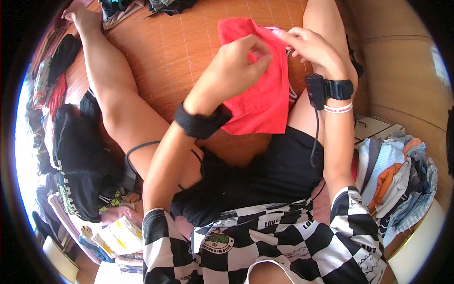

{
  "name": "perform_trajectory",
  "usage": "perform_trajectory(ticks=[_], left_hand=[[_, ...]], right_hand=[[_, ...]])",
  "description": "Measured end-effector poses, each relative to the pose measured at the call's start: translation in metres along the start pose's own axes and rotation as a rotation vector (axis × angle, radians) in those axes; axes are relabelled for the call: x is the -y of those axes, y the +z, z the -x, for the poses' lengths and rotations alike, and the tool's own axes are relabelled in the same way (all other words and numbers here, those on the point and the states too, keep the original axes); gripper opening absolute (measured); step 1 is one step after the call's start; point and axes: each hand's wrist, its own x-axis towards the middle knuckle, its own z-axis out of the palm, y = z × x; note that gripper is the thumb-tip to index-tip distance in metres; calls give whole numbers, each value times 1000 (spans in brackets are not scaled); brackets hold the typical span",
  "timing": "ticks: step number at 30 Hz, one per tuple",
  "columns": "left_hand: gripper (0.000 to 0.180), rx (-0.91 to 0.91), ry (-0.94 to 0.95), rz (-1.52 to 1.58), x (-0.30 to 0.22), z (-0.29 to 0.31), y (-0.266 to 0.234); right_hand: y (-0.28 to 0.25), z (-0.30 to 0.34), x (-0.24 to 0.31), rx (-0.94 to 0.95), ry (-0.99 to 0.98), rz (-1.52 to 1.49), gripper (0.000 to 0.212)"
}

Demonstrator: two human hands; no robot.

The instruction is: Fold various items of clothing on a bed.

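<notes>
A red garment with white trim [257,106] lies spread on the wooden-looking floor between my legs; its exact kind does not show. Over its upper part hovers my left hand [236,66], its fingers curled round toward the thumb in a loose ring. Whether anything is pinched between those fingertips cannot be made out. My right hand [312,49] is at the garment's far right corner, with thumb and fingers apart, the thumb by the white-trimmed edge. The cloth beneath the right fingertips is partly hidden.
Stacked folded clothes [397,175] stand at the right beside a pale box [376,128]. To the left lie a black garment [78,161] and more heaped clothes [118,236]. Dark clothes [168,5] sit at the far edge. Wooden panels [397,61] rise at the right.
</notes>
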Motion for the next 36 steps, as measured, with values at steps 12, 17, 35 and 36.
perform_trajectory(ticks=[12, 17, 35, 36], left_hand=[[28, 215, 284, -894, 1, 82, 75], [14, 185, 352, -611, -21, 65, 70], [55, -109, -358, -848, 35, 45, 5], [54, -97, -306, -800, 43, 49, 3]], right_hand=[[0, -17, -6, -278, -196, 343, 32], [-17, -38, -23, -415, -200, 216, 34], [18, -26, -6, -212, -40, 370, 87], [20, -26, -2, -175, -27, 363, 86]])
